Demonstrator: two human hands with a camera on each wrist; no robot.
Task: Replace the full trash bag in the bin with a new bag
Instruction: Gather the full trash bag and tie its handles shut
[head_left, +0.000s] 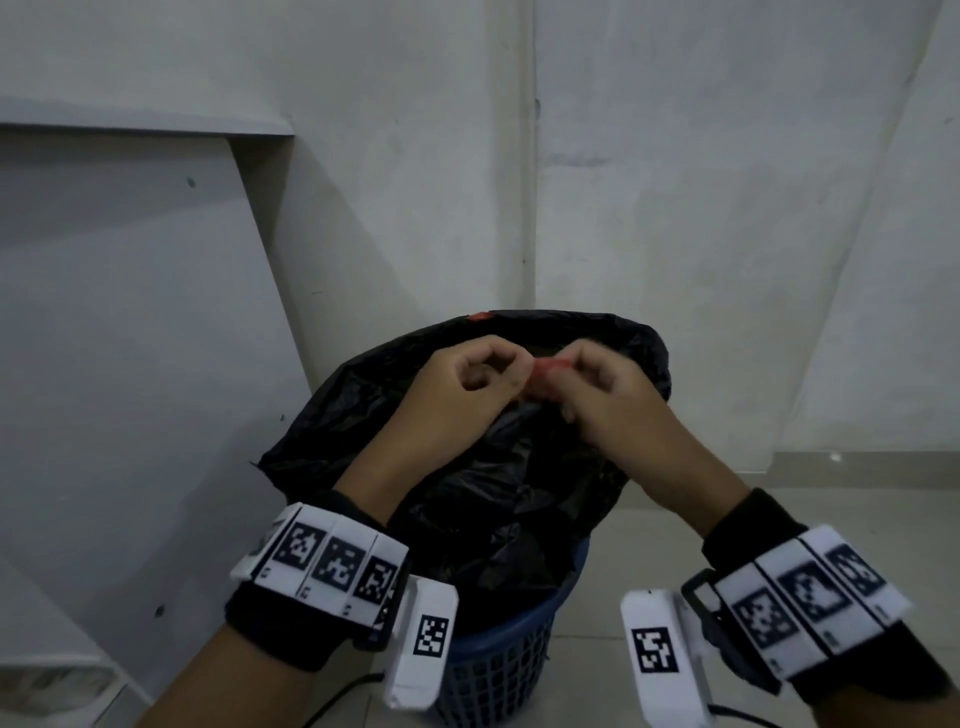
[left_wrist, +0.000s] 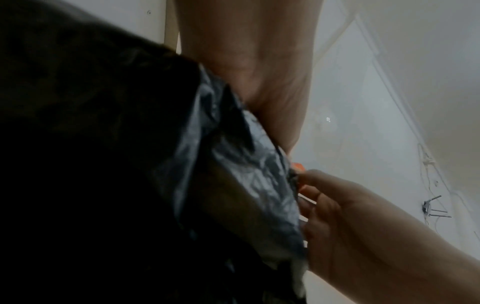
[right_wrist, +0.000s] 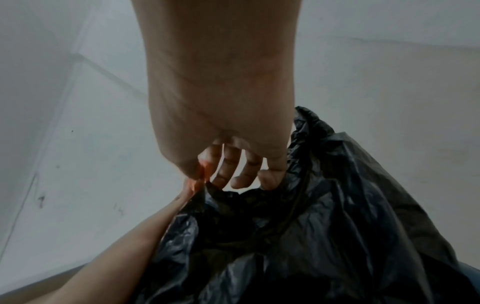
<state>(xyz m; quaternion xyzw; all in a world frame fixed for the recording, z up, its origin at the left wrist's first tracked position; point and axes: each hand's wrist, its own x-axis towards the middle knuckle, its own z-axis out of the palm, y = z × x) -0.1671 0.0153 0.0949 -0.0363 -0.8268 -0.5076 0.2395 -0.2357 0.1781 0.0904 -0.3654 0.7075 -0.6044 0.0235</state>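
A black trash bag (head_left: 498, 467) stands in a blue mesh bin (head_left: 498, 670), its crumpled top gathered upward. Above the bag's mouth my left hand (head_left: 483, 369) and right hand (head_left: 587, 379) meet, fingers curled. Between them runs a short red drawstring (head_left: 545, 371), and each hand pinches one end. In the right wrist view the drawstring (right_wrist: 200, 179) shows orange between my right thumb and the left fingertips, just over the bag (right_wrist: 337, 226). The left wrist view has the bag (left_wrist: 233, 164) against my left palm and the right hand (left_wrist: 350, 216) beside it.
The bin sits on a pale tiled floor (head_left: 857, 519) close to a white wall (head_left: 675, 182). A slanted white panel (head_left: 130, 338) leans at the left. A black cable (head_left: 343, 696) lies on the floor by the bin's base.
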